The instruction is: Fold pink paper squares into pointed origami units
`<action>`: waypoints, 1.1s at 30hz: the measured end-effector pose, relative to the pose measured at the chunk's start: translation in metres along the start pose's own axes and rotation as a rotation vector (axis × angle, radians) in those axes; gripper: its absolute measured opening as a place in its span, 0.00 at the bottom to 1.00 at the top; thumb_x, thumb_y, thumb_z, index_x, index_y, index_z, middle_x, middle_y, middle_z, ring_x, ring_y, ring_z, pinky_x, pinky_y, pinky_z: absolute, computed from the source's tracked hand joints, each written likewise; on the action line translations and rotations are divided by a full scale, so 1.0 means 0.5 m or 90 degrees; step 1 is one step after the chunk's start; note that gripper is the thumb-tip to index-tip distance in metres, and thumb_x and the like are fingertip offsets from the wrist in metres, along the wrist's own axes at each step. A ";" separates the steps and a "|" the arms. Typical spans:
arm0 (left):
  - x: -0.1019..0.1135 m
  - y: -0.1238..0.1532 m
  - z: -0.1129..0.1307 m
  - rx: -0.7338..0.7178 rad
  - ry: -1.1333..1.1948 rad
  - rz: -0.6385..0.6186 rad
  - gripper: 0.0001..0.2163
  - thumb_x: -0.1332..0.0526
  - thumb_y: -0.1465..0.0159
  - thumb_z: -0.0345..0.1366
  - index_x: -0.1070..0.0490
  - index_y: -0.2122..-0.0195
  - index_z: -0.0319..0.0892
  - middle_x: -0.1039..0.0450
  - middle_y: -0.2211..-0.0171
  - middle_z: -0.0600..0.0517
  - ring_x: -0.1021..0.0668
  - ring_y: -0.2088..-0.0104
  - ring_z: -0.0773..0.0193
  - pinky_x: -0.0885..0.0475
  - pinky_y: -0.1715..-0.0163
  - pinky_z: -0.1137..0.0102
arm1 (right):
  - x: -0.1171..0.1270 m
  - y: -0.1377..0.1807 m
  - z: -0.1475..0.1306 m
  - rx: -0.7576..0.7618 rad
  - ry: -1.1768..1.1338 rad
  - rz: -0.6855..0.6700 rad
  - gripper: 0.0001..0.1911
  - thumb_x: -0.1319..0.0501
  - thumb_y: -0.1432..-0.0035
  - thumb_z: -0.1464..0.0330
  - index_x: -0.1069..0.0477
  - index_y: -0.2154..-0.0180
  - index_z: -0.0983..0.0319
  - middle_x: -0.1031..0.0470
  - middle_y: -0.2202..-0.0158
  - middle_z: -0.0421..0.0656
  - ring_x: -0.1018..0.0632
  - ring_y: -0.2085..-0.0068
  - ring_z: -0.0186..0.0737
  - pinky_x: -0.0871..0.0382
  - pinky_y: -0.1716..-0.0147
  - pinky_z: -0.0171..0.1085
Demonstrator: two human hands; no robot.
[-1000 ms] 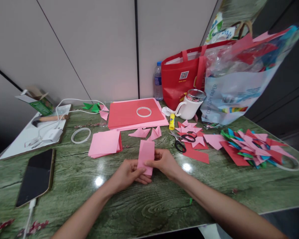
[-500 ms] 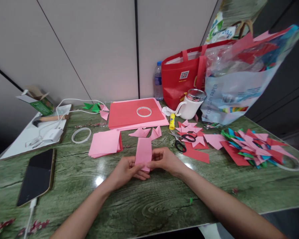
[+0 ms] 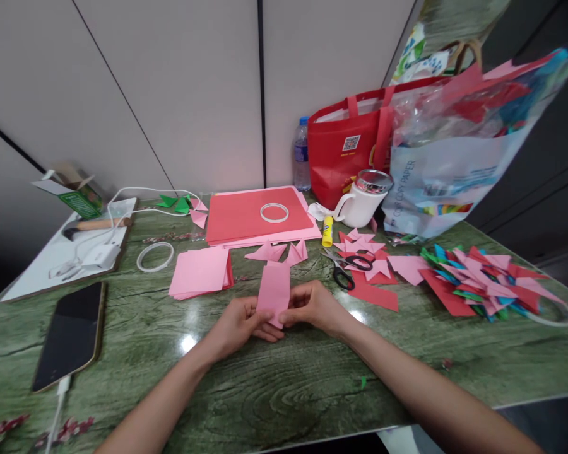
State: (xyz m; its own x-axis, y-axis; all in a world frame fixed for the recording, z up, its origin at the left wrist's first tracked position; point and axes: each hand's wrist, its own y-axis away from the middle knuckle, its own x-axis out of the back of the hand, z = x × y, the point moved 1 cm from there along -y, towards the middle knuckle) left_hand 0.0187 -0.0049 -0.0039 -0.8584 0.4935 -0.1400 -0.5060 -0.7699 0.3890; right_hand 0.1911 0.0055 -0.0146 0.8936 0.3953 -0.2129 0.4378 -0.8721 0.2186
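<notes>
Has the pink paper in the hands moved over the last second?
Yes, slightly. The paper, pinched by the left hand and right hand, has shifted a little left and farther off, toward the pink stack.

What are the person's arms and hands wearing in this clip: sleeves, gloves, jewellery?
The left forearm and right forearm are bare to the frame edge, no sleeves showing. The left hand and right hand are ungloved; no watch, bracelet or ring is visible.
</notes>
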 end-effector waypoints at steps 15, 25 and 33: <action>-0.004 0.007 0.006 0.017 -0.028 0.000 0.18 0.36 0.48 0.48 0.31 0.69 0.36 0.22 0.73 0.45 0.20 0.69 0.55 0.26 0.65 0.60 | 0.012 -0.009 -0.001 0.049 0.018 0.038 0.17 0.31 0.62 0.61 0.25 0.69 0.64 0.23 0.71 0.41 0.24 0.70 0.37 0.30 0.69 0.36; 0.006 0.011 0.007 0.021 -0.089 -0.056 0.15 0.39 0.45 0.47 0.33 0.70 0.38 0.24 0.75 0.48 0.20 0.72 0.58 0.26 0.71 0.64 | 0.024 -0.017 -0.003 0.056 -0.049 0.107 0.19 0.29 0.64 0.64 0.30 0.68 0.64 0.25 0.72 0.39 0.25 0.72 0.34 0.30 0.71 0.34; 0.028 0.007 0.026 -0.072 -0.139 -0.002 0.22 0.41 0.42 0.43 0.34 0.47 0.42 0.24 0.71 0.50 0.22 0.73 0.60 0.27 0.72 0.66 | 0.028 -0.021 -0.004 0.073 0.003 0.105 0.16 0.32 0.60 0.60 0.30 0.70 0.63 0.27 0.73 0.38 0.27 0.73 0.32 0.31 0.74 0.33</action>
State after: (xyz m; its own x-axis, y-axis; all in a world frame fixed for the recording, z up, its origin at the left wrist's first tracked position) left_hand 0.0061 0.0043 0.0074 -0.8242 0.5627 0.0645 -0.5256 -0.8023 0.2830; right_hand 0.1993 0.0206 -0.0179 0.9527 0.2461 -0.1785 0.2722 -0.9520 0.1401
